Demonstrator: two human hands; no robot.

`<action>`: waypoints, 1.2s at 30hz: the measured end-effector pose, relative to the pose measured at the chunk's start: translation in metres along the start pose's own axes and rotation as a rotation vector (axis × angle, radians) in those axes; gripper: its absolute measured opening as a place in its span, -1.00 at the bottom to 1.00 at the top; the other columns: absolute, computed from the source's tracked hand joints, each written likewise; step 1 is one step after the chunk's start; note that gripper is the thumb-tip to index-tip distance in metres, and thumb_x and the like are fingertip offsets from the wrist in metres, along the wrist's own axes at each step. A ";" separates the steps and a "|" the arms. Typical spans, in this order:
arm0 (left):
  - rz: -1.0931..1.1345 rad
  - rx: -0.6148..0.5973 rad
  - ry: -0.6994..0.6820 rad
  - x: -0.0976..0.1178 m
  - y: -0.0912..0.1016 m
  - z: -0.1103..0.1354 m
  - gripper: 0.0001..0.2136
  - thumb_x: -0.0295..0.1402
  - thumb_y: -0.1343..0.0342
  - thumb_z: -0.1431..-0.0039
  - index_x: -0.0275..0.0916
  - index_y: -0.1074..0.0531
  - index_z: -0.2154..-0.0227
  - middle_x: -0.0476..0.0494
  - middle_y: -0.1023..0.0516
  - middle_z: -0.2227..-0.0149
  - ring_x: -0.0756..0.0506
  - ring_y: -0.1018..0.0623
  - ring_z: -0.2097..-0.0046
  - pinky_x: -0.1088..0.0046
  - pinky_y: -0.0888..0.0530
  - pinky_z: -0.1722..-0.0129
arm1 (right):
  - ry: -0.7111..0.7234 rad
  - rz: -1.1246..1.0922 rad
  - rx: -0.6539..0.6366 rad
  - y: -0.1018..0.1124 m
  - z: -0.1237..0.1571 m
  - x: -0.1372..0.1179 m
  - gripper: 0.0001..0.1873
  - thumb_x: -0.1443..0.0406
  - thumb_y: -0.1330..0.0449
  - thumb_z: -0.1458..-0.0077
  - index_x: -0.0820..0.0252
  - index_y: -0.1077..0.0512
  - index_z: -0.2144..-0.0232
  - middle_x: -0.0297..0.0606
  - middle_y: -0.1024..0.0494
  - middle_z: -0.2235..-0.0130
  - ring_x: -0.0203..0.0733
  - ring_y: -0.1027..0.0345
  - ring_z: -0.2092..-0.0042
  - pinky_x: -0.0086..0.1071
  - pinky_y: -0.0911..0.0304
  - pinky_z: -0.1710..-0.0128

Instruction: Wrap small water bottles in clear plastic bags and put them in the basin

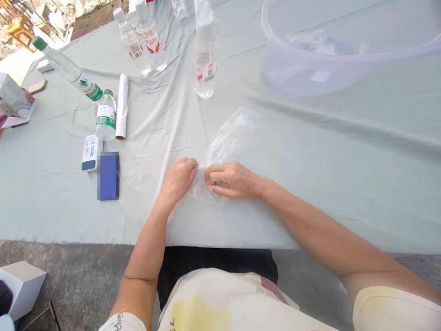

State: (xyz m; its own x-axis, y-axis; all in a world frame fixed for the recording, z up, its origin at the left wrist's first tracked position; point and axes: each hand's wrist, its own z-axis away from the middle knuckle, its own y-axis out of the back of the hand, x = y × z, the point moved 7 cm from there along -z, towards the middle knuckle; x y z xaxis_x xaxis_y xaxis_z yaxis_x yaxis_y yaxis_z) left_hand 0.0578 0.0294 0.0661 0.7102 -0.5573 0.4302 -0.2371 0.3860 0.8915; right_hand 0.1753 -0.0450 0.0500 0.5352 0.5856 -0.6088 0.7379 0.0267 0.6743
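A clear plastic bag (229,138) lies flat on the pale green tablecloth (310,184), stretching away from me. My left hand (179,178) and my right hand (232,180) meet at the bag's near end. Both pinch the thin film with curled fingers, thumbs and fingertips pressed together. The bag's near edge bunches under my right hand.
Several water bottles stand or lie at the back: one (206,50) upright in the middle, one small (105,115) at the left, beside a white roll (121,106). A large clear tub (344,46) sits at the back right. A small box (91,152) and a blurred blue card (108,175) lie to the left.
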 end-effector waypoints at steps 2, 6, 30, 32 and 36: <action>0.111 0.130 0.164 -0.017 0.005 0.004 -0.82 -0.40 0.07 -0.27 -0.19 -0.44 0.32 -0.02 -0.51 0.43 -0.02 -0.47 0.40 0.46 -0.33 0.37 | -0.024 -0.025 -0.007 0.001 0.000 0.001 -0.76 0.25 -0.10 -0.25 0.19 -0.35 0.46 -0.30 -0.56 0.31 -0.44 -0.14 0.53 -0.47 -0.05 0.51; 0.305 0.274 0.421 -0.052 0.016 0.024 -0.86 -0.30 0.06 -0.26 -0.16 -0.38 0.34 0.08 -0.47 0.55 0.01 -0.44 0.53 0.48 -0.32 0.43 | -0.152 -0.101 0.023 0.008 0.001 0.008 -0.78 0.17 -0.08 -0.29 0.18 -0.41 0.25 -0.32 -0.57 0.31 -0.43 -0.12 0.57 -0.45 -0.14 0.47; -0.199 0.179 -0.091 0.006 -0.008 -0.005 -0.72 -0.55 -0.03 -0.24 -0.25 -0.41 0.02 -0.31 -0.48 -0.09 -0.21 -0.49 -0.11 0.21 -0.44 -0.04 | -0.507 0.194 -0.048 0.023 0.007 0.022 -0.55 0.12 -0.12 -0.22 0.05 -0.42 -0.13 -0.23 -0.59 0.15 -0.22 -0.39 0.42 -0.26 -0.33 0.30; -0.190 0.161 -0.049 -0.014 -0.002 -0.005 -0.64 -0.38 -0.17 -0.23 -0.23 -0.36 -0.08 -0.36 -0.38 -0.21 -0.28 -0.36 -0.26 0.11 -0.33 -0.18 | -0.538 0.190 -0.085 0.033 0.011 0.023 -0.59 0.11 -0.12 -0.23 0.04 -0.46 -0.07 -0.22 -0.60 0.14 -0.16 -0.44 0.36 -0.23 -0.34 0.31; -0.145 0.065 -0.007 -0.039 -0.002 0.005 -0.32 -0.09 -0.31 -0.09 -0.18 -0.23 -0.22 -0.42 -0.16 -0.36 -0.31 -0.14 -0.40 0.02 -0.10 -0.32 | -0.679 0.121 -0.138 0.064 0.035 0.035 -0.70 0.05 -0.12 -0.24 -0.03 -0.55 0.12 -0.26 -0.63 0.20 -0.09 -0.49 0.32 -0.23 -0.35 0.40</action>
State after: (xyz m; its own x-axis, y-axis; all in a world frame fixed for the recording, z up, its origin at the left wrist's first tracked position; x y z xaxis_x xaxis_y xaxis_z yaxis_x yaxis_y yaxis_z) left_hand 0.0274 0.0464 0.0485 0.7354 -0.6091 0.2971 -0.1750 0.2528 0.9515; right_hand 0.2555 -0.0511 0.0572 0.7818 -0.0430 -0.6221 0.6221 0.1225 0.7733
